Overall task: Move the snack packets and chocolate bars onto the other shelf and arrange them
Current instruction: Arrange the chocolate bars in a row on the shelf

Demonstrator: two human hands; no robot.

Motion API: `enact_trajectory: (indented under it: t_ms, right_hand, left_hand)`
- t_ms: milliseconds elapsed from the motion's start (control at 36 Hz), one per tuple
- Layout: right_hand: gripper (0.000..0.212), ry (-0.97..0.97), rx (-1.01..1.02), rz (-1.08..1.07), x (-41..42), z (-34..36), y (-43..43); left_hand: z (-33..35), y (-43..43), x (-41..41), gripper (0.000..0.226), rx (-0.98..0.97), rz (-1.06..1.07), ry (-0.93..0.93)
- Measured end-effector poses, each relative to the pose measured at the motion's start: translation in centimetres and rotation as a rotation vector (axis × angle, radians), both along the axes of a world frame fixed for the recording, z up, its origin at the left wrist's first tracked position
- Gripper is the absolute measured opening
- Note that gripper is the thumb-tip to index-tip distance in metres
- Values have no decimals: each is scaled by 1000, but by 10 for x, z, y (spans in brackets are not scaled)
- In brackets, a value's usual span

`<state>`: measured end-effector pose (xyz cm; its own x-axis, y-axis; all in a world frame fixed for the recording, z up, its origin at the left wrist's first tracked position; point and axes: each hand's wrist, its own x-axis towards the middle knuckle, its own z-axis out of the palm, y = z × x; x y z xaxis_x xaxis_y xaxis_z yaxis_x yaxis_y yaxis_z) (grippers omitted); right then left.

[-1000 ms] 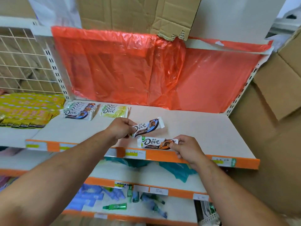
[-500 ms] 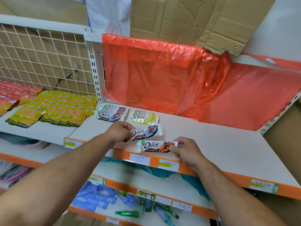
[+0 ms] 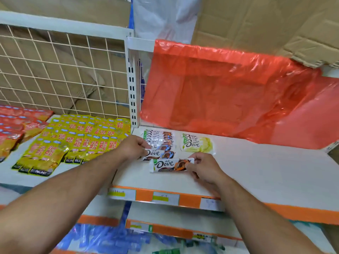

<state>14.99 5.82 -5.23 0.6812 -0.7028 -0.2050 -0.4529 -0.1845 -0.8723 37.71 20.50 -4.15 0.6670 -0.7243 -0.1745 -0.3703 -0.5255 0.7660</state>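
On the white shelf (image 3: 256,173) lies a row of overlapping Dove chocolate bars (image 3: 161,139) at the back left. My left hand (image 3: 133,147) pinches the left end of a blue-brown Dove bar (image 3: 161,154) lying at the front of that row. My right hand (image 3: 203,166) pinches the right end of an orange-brown Dove bar (image 3: 168,165), which lies on the shelf just in front. A small stack of yellow-green Dove bars (image 3: 198,145) sits to the right of the row. Yellow snack packets (image 3: 73,140) cover the neighbouring left shelf.
Red snack packets (image 3: 16,123) lie at the far left. A white wire grid (image 3: 55,74) backs the left shelf; orange plastic sheeting (image 3: 229,92) hangs behind the right one. Cardboard (image 3: 266,21) is above. Lower shelves hold blue packets (image 3: 102,239).
Both hands carried their Dove bars back and left towards the row. The left bar now lies against the row's front; the right bar lies just before it. The view swung left.
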Motion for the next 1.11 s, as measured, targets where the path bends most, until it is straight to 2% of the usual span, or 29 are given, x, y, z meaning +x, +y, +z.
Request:
enact_trajectory:
  t_ms: [361, 778, 944, 1028, 1111]
  right_hand:
    - [12, 51, -11, -53, 26, -11, 4]
    - [14, 56, 4, -80, 31, -15, 3]
    - [10, 65, 3, -77, 35, -15, 5]
    - [11, 63, 20, -81, 38, -17, 6]
    - [12, 53, 45, -89, 41, -18, 9]
  left_hand:
    - [-13, -12, 28, 5, -32, -100, -224]
    - [-17, -16, 28, 14, -45, -159, -437]
    - [-18, -14, 29, 19, -38, -173, -468]
    - [-20, -11, 29, 15, -44, -171, -485]
    - [-23, -8, 32, 2, -60, -152, -520]
